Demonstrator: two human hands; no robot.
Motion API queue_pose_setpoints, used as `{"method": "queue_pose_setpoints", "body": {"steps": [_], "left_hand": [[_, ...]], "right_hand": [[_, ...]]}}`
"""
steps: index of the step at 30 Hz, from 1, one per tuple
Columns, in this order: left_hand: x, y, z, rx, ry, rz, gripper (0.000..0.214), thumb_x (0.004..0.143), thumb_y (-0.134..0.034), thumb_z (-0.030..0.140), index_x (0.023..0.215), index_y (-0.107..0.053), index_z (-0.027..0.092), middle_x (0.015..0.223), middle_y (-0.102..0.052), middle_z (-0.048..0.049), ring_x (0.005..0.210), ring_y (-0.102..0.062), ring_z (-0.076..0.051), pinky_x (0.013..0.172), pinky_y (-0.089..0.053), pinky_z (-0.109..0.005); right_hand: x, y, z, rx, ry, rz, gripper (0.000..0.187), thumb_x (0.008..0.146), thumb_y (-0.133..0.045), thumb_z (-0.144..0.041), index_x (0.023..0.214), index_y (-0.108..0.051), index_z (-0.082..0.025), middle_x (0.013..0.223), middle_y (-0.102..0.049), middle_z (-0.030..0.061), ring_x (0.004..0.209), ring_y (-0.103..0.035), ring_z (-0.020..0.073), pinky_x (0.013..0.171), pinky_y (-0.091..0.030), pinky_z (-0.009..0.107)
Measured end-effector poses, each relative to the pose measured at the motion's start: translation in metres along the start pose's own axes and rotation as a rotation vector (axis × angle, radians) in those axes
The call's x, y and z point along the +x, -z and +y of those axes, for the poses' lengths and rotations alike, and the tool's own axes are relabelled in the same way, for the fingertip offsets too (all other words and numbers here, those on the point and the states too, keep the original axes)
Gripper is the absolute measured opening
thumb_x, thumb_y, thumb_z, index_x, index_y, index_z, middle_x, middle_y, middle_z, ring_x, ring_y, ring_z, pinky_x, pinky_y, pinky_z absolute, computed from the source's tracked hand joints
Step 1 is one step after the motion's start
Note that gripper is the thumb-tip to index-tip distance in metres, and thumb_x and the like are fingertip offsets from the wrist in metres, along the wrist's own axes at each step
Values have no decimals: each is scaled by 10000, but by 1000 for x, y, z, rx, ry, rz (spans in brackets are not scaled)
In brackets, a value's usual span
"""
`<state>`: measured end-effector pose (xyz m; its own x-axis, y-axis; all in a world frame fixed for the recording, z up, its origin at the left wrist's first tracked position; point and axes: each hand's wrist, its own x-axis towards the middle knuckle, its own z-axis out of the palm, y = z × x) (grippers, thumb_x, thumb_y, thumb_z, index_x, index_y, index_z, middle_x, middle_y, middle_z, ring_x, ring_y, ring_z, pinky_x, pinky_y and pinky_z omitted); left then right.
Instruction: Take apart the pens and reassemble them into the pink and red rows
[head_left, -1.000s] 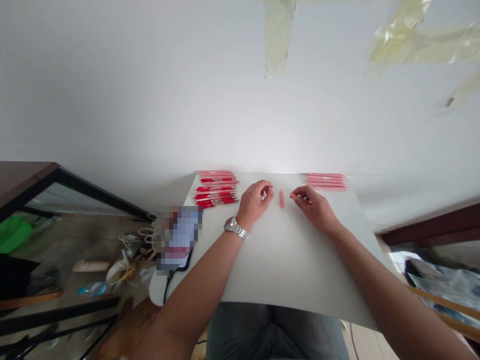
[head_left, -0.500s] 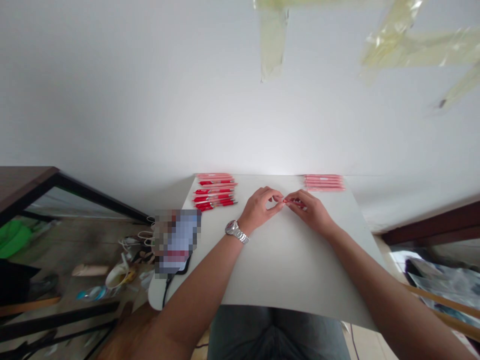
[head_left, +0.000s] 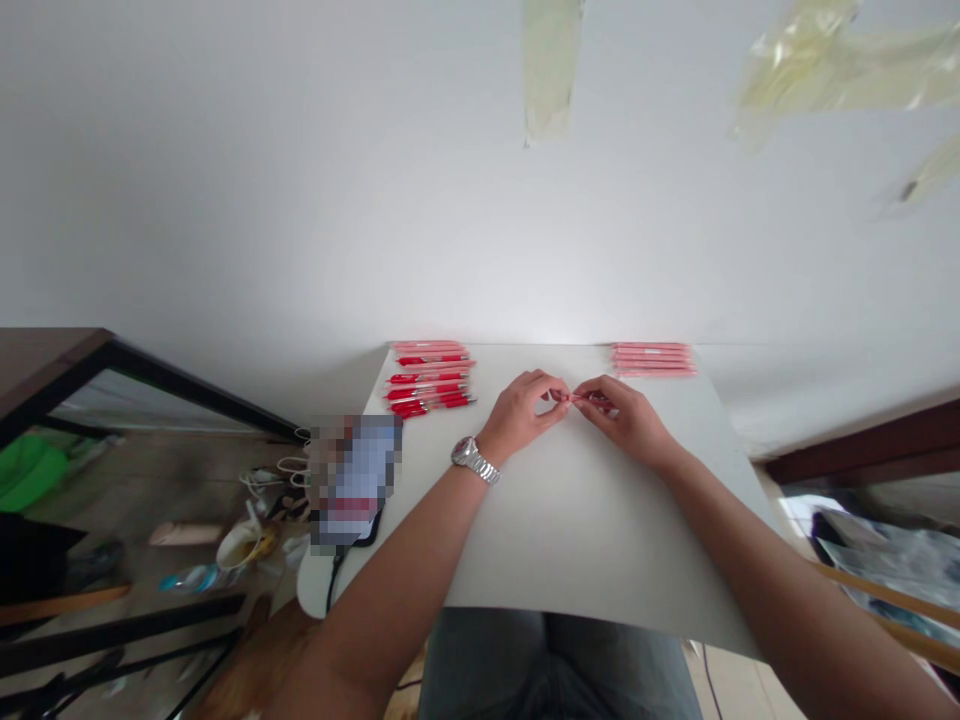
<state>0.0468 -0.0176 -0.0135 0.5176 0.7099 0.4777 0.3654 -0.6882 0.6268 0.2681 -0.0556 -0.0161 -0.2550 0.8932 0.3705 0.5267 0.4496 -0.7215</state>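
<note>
Over the middle of the white table, my left hand [head_left: 523, 412] pinches one end of a slim red pen [head_left: 577, 398] between thumb and forefinger. My right hand [head_left: 628, 424] grips the other part of the pen, its fingers closed around it; most of the pen is hidden by the fingers. To the left of my hands lies a row of red pens [head_left: 429, 392], mixed with paler pink sticks. Beyond my right hand, a neat stack of pink pen-like sticks [head_left: 652, 360] lies near the wall.
A phone with a blurred screen [head_left: 358, 480] and a cable sits on the left side of the white table [head_left: 570, 540]. A dark-framed table [head_left: 52, 350] stands at left. Floor clutter includes a cup [head_left: 238, 545]. Tape strips [head_left: 553, 70] hang on the wall.
The view has shifted slightly. Both hands stay together on the pen; the right fingers have moved a little rightward along it, with a bit more of the joint between the hands showing.
</note>
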Motion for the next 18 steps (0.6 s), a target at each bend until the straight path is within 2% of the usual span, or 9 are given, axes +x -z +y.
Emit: {"method": "queue_pose_setpoints", "body": {"steps": [11, 18], "left_hand": [[0, 4, 2, -9, 29, 84, 63, 966, -654, 232, 1026, -669, 222, 950, -670, -28, 907, -629, -164, 873, -525, -318], [1, 6, 0, -11, 36, 119, 72, 957, -662, 220, 1028, -669, 225, 942, -667, -27, 905, -636, -166, 868, -528, -318]], "right_hand": [[2, 5, 7, -155, -5, 22, 216, 1004, -586, -409, 1030, -680, -216, 862, -660, 40, 697, -585, 164, 669, -484, 305], [1, 7, 10, -203, -36, 46, 245, 1015, -567, -418, 1073, -695, -218, 844, -679, 36, 679, -583, 165, 664, -469, 300]]}}
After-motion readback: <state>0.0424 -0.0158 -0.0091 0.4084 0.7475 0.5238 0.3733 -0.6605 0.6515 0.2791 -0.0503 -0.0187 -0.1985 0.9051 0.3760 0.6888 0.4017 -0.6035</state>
